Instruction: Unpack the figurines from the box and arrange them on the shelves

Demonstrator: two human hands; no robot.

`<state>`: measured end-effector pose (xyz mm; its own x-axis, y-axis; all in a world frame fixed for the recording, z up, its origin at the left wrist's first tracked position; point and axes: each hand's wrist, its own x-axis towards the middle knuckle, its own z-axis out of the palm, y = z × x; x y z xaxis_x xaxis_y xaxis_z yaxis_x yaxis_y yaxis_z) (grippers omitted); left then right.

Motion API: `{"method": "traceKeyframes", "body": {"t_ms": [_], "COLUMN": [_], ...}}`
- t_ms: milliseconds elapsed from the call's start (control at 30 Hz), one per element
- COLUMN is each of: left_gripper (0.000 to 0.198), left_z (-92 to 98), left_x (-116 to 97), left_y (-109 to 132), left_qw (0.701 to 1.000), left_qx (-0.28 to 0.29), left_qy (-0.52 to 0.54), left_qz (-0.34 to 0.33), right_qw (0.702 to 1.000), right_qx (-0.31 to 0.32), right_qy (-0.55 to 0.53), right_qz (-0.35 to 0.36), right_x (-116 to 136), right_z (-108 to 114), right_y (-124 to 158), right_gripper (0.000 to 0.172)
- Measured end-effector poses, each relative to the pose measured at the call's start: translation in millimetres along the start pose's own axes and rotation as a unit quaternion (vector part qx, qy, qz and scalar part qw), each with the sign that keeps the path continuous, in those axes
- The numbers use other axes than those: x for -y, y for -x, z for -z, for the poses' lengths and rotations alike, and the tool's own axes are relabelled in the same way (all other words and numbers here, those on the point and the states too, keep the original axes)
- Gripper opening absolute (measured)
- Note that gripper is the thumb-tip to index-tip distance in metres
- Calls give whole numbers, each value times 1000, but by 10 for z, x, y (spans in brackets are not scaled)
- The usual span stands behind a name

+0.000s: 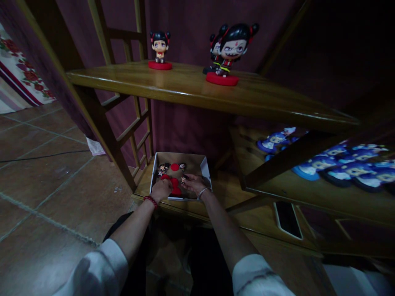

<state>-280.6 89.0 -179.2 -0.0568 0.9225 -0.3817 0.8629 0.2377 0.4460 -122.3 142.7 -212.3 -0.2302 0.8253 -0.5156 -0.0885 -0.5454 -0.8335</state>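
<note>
A shallow white cardboard box sits on the low shelf before me, with both my hands inside it. My left hand, a red bead bracelet at its wrist, has its fingers curled down at the round red bases; the fingertips are partly hidden. In my right hand, a small dark-haired figurine is pinched between the fingers. More small figurines lie at the box's left side. Another figurine lies beside a single red disc toward the back.
The wooden upper shelf juts out above the box, bearing a seated figurine and a grinning figurine with one behind it. Several blue-and-white figurines crowd the right shelf. A phone lies low at right.
</note>
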Motion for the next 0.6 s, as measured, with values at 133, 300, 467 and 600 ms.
{"method": "traceKeyframes", "body": {"t_ms": [133, 300, 467, 600], "left_gripper": [24, 24, 26, 27], "left_z": [3, -36, -110, -139], "left_x": [-37, -75, -91, -79], "left_y": [49, 50, -13, -39], "left_qw": [998, 997, 997, 998], "left_qx": [12, 4, 1, -6], "left_qy": [-59, -83, -71, -61], "left_qz": [0, -7, 0, -5], "right_qw": [1000, 995, 993, 986], "right_qx": [-20, -66, -72, -86], "right_qy": [11, 73, 91, 134], "right_qz": [-3, 0, 28, 41], "right_x": [-54, -81, -83, -91], "right_z": [29, 30, 13, 17], "right_y": [-56, -88, -95, -129], "right_gripper": [23, 21, 21, 17]}}
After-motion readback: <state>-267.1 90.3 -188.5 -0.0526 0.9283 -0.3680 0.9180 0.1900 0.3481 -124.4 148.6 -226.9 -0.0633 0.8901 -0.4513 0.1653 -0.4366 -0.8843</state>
